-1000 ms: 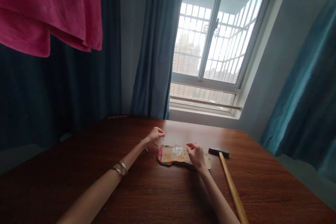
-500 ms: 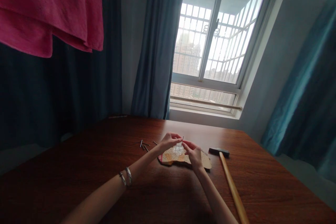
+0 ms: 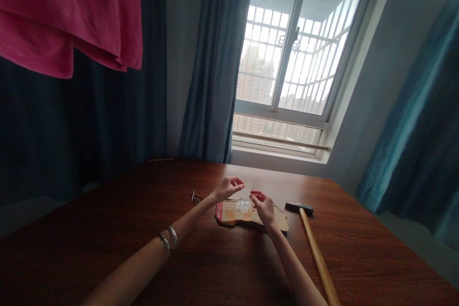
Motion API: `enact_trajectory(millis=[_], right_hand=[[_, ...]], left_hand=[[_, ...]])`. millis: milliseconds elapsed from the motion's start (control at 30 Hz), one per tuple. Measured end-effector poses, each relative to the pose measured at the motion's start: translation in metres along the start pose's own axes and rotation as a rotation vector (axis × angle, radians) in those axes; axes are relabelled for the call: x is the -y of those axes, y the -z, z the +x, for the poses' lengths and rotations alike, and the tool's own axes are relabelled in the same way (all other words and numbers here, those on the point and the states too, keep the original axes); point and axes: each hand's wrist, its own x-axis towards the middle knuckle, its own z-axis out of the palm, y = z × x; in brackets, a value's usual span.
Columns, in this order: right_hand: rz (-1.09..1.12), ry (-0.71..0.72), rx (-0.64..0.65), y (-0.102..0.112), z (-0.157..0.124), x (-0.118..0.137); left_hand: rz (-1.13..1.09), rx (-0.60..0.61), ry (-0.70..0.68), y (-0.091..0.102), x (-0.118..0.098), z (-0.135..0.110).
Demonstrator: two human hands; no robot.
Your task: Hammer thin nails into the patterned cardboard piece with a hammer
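A flat piece of patterned cardboard [image 3: 233,213] with a pink left end lies on the wooden table [image 3: 222,263]. One nail [image 3: 240,200] stands upright in it. My right hand [image 3: 262,205] hovers over the cardboard and pinches a second nail [image 3: 252,191] between thumb and fingertips, point down. My left hand [image 3: 228,187] hangs just left of it above the cardboard, fingers loosely curled with nothing seen in them. Two bracelets circle my left wrist.
Several loose nails [image 3: 196,197] lie on the table left of the cardboard. A hammer [image 3: 311,239] with a dark head and long wooden handle lies to the right. Beyond the table are a window, blue curtains, and a hanging pink cloth [image 3: 68,14].
My left hand carried a nail from the loose pile to my right hand. The right hand now holds it, and the left has drawn back a little.
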Motion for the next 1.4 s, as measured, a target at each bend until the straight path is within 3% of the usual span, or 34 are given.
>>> enact_trajectory(millis=[200,400,567,967,1400], right_hand=[[-0.113,0.025,0.005,-0.008,0.015,-0.015],[-0.202,0.077,0.051,-0.011,0.013,-0.030],[-0.259,0.105,0.082,-0.008,0.014,-0.040],[-0.308,0.150,0.133,-0.009,0.014,-0.045],[-0.323,0.179,0.134,-0.009,0.013,-0.046]], left_hand=[[0.217,0.294,0.017,0.023,0.024,-0.008],[0.310,0.505,0.036,0.006,0.030,-0.018],[0.348,0.493,0.005,-0.006,0.031,-0.019],[0.316,0.444,-0.058,-0.006,0.029,-0.024],[0.027,0.410,0.084,-0.002,0.047,-0.017]])
